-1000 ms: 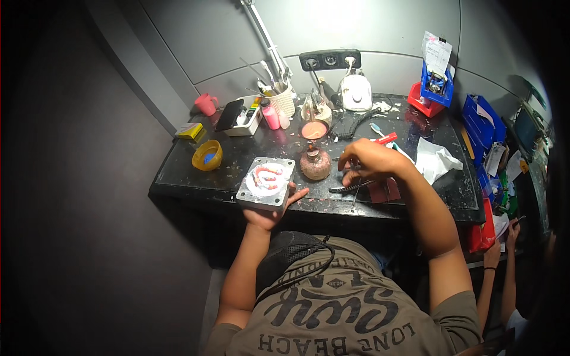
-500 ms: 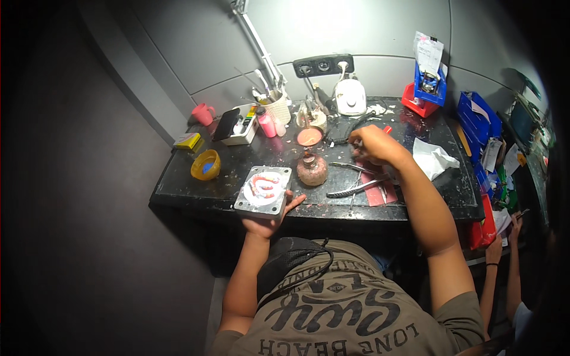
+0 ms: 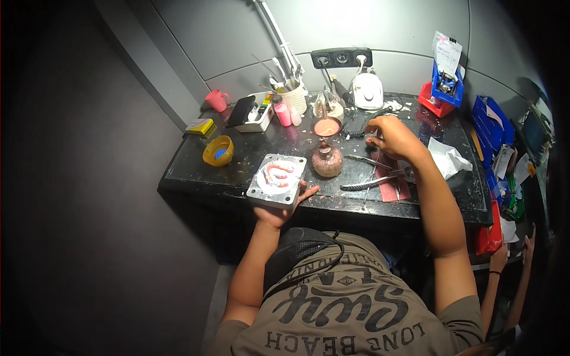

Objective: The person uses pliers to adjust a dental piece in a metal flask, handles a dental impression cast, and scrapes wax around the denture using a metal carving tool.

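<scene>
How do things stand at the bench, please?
Left hand holds metal block, pink arch on top. Right hand over bench, grip unclear. Round bottle between hands.

Head-worn fisheye view, facing down, near the desk (image 3: 193, 167)

Counting along the desk (image 3: 191, 169) now: one metal block (image 3: 270, 197), one pink mug (image 3: 217, 101), one yellow bowl (image 3: 209, 157), one flat yellow box (image 3: 200, 126), one white tray (image 3: 256, 126) — singles so far! One dark-capped pink bottle (image 3: 283, 114), one round glass vessel (image 3: 326, 165), one white appliance (image 3: 368, 93), one pink sheet (image 3: 393, 191), one crumpled white tissue (image 3: 446, 159). Here come one red bin (image 3: 436, 108) and one blue bin (image 3: 451, 98) — then three sockets (image 3: 341, 58) on the wall! Tools in the one cream cup (image 3: 294, 102)? Too overlapped to count.
</scene>
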### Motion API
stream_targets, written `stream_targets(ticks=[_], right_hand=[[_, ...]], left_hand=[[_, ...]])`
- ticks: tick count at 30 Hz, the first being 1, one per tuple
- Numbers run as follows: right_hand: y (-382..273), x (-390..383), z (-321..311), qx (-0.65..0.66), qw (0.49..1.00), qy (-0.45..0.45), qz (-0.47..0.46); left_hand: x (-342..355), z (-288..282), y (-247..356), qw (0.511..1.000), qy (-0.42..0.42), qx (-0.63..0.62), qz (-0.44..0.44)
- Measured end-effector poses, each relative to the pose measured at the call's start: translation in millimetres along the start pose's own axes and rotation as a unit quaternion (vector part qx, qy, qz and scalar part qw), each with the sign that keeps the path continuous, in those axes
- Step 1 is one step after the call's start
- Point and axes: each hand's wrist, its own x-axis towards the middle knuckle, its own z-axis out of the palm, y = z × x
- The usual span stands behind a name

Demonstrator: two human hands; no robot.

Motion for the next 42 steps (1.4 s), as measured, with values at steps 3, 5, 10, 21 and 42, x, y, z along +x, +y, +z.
stream_targets(ticks=[3, 5, 10, 21, 42], right_hand=[[-0.4, 0.2, -2.0, 0.012, 1.0, -0.016, -0.009], [-3.0, -0.5, -5.2, 0.011, 0.999, -0.034, 0.006], [0.4, -3.2, -17.2, 0.066, 0.997, -0.033, 0.015], [-12.2, -96.0, -2.4, -0.083, 0.994, -0.002, 0.064], [-82.2, -161.7, -90.5, 0.242, 0.967, 0.01, 0.081]], left_hand=[[0.3, -0.7, 1.2, 1.0, 0.002, 0.007, 0.002], [1.5, -3.2, 1.6, 1.0, 0.0, 0.004, 0.002], [-1.2, -12.1, 0.1, 1.0, -0.019, 0.005, 0.009], [-6.1, -7.4, 6.9, 0.997, 0.008, -0.068, -0.042], [-10.9, 2.5, -7.1, 0.998, 0.038, 0.056, -0.001]])
